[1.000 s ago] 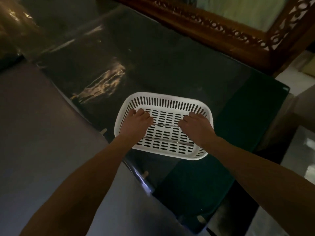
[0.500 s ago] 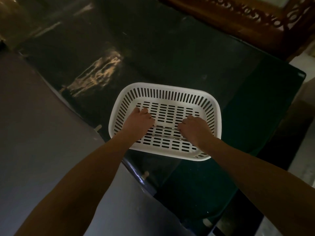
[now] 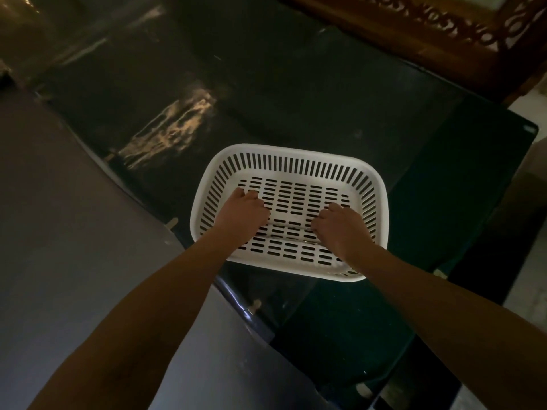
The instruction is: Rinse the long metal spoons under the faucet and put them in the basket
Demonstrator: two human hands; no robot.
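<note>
Since a second ago, both hands have curled tighter inside the white slotted basket [image 3: 296,155], which sits on a dark glass table [image 3: 325,99]. Lay the long metal spoons [image 3: 291,230] flat, then release gently. The left hand [image 3: 241,216] and right hand [image 3: 340,229] each have fingers bent, seemingly pinching the spoons' ends against the basket floor.

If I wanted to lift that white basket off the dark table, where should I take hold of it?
Probably take the white basket by its thick rolled rim on the two short sides, one grip from each side: the rim is smooth and raised, while the slotted walls slope inward.
</note>
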